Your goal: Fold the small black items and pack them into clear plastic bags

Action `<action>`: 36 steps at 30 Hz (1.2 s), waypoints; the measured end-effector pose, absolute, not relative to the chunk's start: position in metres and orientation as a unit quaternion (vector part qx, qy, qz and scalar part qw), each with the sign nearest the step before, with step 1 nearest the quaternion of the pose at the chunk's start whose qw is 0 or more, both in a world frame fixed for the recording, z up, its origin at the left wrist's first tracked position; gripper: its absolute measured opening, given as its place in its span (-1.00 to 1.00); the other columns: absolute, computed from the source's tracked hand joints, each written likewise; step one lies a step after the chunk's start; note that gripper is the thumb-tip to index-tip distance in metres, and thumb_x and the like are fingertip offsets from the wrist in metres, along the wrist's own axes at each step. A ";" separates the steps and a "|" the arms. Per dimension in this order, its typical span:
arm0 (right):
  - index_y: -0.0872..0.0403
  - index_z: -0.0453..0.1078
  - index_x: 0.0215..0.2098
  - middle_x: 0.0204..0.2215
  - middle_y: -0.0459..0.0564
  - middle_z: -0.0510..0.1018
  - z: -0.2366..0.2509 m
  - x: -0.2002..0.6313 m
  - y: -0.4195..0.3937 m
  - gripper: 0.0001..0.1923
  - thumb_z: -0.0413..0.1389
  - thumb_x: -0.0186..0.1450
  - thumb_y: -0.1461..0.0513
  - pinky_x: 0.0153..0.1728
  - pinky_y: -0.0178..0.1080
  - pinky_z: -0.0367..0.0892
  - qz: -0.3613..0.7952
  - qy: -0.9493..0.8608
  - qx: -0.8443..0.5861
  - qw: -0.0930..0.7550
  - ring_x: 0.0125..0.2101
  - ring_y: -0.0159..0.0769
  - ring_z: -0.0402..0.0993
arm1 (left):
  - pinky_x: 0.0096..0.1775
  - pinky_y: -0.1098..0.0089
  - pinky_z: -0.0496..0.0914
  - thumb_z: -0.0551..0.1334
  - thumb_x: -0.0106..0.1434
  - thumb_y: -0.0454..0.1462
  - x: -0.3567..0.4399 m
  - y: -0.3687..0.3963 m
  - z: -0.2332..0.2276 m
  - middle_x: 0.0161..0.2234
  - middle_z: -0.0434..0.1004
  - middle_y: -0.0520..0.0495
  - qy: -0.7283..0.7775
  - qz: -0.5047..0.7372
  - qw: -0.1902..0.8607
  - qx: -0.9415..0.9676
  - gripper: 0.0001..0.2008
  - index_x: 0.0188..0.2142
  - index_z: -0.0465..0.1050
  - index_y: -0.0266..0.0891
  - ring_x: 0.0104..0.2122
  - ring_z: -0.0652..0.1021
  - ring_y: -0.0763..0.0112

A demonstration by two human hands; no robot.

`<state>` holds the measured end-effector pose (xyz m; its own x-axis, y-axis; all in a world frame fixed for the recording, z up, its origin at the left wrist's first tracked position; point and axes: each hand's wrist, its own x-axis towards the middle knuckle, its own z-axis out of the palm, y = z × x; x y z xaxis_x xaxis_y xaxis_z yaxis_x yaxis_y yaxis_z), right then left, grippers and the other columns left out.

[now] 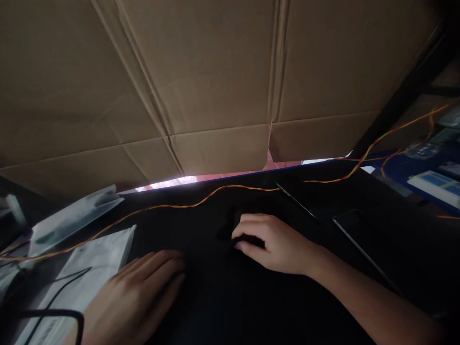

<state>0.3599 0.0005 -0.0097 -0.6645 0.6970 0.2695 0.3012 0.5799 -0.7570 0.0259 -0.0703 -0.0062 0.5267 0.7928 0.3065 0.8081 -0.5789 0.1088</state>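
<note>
My right hand (269, 242) is over the black surface (215, 302), fingers curled and the thumb tip near the index finger. Between them is only darkness; anything held there cannot be made out. My left hand (138, 292) lies lower left, fingers stretched out side by side, its back turned up. Beside and partly under its wrist is a flat whitish plastic packet (100, 256). Beyond my right hand lie a thin dark slab with a bright edge (300, 203) and a larger one (359, 244), perhaps phones.
Twisted red and yellow wire (190, 206) runs along the back. A cardboard sheet (215, 81) rises behind the surface. Another clear plastic packet (77, 220) lies at left, with a black cable (61, 312) nearer. At right, a white and blue box (434, 187) rests on a blue surface.
</note>
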 end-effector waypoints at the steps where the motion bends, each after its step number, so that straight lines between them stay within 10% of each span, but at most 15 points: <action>1: -0.02 0.56 -0.10 -0.22 -0.07 0.60 -0.007 0.361 0.000 -0.92 0.21 0.49 0.24 -0.16 -0.18 0.43 0.411 -0.804 -0.276 0.328 -0.23 -0.27 0.55 | -0.22 0.25 0.60 0.13 0.54 -0.18 0.046 -0.063 0.001 -0.13 0.72 0.01 -0.443 -0.154 -0.003 -0.883 -0.81 -0.07 0.55 0.02 -0.24 0.72 0.23; 4: -0.06 0.50 -0.09 -0.23 -0.08 0.58 -0.003 0.369 0.007 -0.90 0.16 0.48 0.14 -0.19 -0.18 0.46 0.505 -0.674 -0.284 0.458 -0.22 -0.24 0.55 | -0.13 0.18 0.55 0.09 0.56 -0.14 0.082 -0.033 0.013 -0.10 0.64 -0.12 -0.438 -0.143 -0.063 -0.885 -0.77 -0.08 0.50 -0.11 -0.16 0.65 0.17; 12: -0.06 0.35 -0.04 -0.04 0.03 0.43 -0.013 0.387 0.040 -0.62 0.13 0.17 0.33 0.02 0.01 0.36 0.169 -0.555 -0.516 0.630 0.00 -0.07 0.41 | -0.38 0.33 0.30 0.25 0.30 -0.24 0.074 0.004 0.007 -0.34 0.57 0.02 -0.443 -0.022 -0.152 -0.883 -0.91 -0.35 0.38 -0.13 -0.42 0.56 0.33; 19: -0.03 0.58 -0.10 -0.17 -0.03 0.68 -0.002 0.373 0.020 -0.83 0.12 0.52 0.24 -0.01 -0.01 0.35 0.192 -0.877 -0.366 0.244 -0.15 -0.16 0.58 | -0.38 0.28 0.20 0.36 0.30 -0.05 0.064 -0.004 0.014 -0.34 0.58 0.00 -0.507 0.013 -0.143 -0.850 -0.73 -0.35 0.39 -0.13 -0.45 0.52 0.27; 27: 0.06 0.24 -0.67 -0.70 -0.24 0.31 -0.001 0.383 0.018 -0.50 0.29 0.38 0.19 -0.47 -0.24 0.09 0.282 -0.874 -0.385 0.092 -0.63 -0.46 0.25 | -0.34 0.25 0.23 0.24 0.37 0.25 0.038 0.004 0.005 -0.29 0.58 -0.11 -0.563 0.025 -0.107 -0.819 -0.48 -0.33 0.41 -0.13 -0.32 0.59 0.06; 32: 0.00 0.52 -0.43 -0.54 -0.25 0.47 0.005 0.379 0.015 -0.85 0.36 0.23 0.32 -0.42 -0.26 0.15 0.313 -0.862 -0.392 0.079 -0.51 -0.42 0.37 | -0.27 0.21 0.32 0.31 0.37 0.02 0.036 0.005 0.004 -0.20 0.56 -0.08 -0.542 0.023 -0.118 -0.832 -0.71 -0.21 0.43 -0.13 -0.27 0.58 0.11; 36: -0.10 0.64 0.02 -0.24 -0.17 0.56 0.006 0.367 0.004 -0.67 0.43 0.30 0.27 -0.18 -0.24 0.35 0.358 -0.865 -0.339 0.092 -0.25 -0.33 0.52 | 0.01 0.07 0.45 0.43 0.26 -0.04 0.036 0.003 0.001 0.06 0.50 -0.11 -0.507 -0.042 -0.135 -0.850 -0.67 -0.07 0.48 -0.08 0.02 0.53 0.00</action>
<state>0.3670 0.0044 0.0055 -0.7536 0.6520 -0.0839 0.5203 0.5135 -0.6824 0.0360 0.0033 0.0008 0.4819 0.8738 -0.0648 0.8510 -0.4491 0.2724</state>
